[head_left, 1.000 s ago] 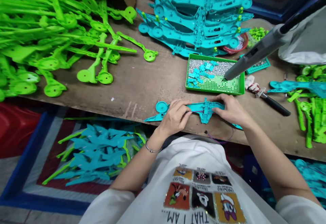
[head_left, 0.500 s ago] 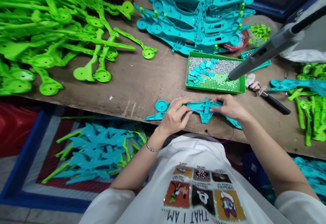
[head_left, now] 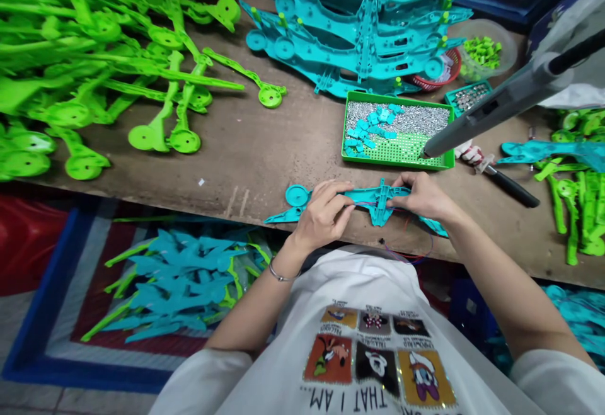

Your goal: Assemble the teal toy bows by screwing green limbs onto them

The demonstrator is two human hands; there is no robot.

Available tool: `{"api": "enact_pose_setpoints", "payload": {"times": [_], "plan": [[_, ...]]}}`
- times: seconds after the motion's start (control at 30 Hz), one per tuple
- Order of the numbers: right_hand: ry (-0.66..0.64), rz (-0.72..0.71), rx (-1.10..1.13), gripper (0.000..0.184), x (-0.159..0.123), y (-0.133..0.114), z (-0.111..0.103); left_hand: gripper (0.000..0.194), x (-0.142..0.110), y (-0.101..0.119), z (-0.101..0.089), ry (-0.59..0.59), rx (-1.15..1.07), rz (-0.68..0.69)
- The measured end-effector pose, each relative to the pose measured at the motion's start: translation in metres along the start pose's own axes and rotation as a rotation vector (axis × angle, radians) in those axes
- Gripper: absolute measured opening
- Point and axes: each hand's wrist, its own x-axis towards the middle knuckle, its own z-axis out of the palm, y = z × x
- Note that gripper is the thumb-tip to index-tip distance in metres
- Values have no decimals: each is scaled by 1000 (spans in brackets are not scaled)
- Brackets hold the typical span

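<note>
A long teal plastic part (head_left: pixel 378 202) lies along the near edge of the wooden bench (head_left: pixel 265 150). My left hand (head_left: pixel 325 213) is closed in a pinch on its left half. My right hand (head_left: pixel 424 196) grips its right half, fingers curled by the central hub. Thin red and purple wires (head_left: pixel 411 252) run from the part and loop over the bench edge. A green tray (head_left: pixel 396 138) of small silver screws and teal clips sits just behind the part.
A grey powered screwdriver (head_left: pixel 496 108) hangs over the tray's right end. Stacked teal parts (head_left: pixel 363 43) lie behind, green parts (head_left: pixel 94 62) at left and green parts (head_left: pixel 579 194) at right. A black-handled tool (head_left: pixel 508 188) lies right of my hand. Teal pieces (head_left: pixel 179 283) cover the floor.
Both hands stay on the teal part. My right hand has slid a little left toward the hub. The camera view has shifted slightly.
</note>
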Motion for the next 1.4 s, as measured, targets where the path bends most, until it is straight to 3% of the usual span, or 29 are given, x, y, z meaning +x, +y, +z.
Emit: {"api": "enact_pose_setpoints", "payload": {"times": [0.2, 0.4, 0.63, 0.93, 1.23, 1.4], "plan": [[-91, -26, 46, 31, -1, -4, -3, 6, -2, 0, -1, -17, 5, 17], [-54, 15, -12, 29, -2, -2, 0, 10, 0, -2, 1, 13, 13, 45], [-65, -91, -47, 25, -4, 7, 2, 12, 0, -4, 2, -26, 13, 41], [17, -20, -234, 24, -9, -11, 3, 10, 3, -3, 5, -65, 49, 5], [-87, -121, -87, 23, -5, -2, 0, 11, 3, -3, 3, -67, 23, 7], [-69, -108, -103, 27, -10, -4, 0, 11, 3, -3, 4, -55, 35, 10]]}}
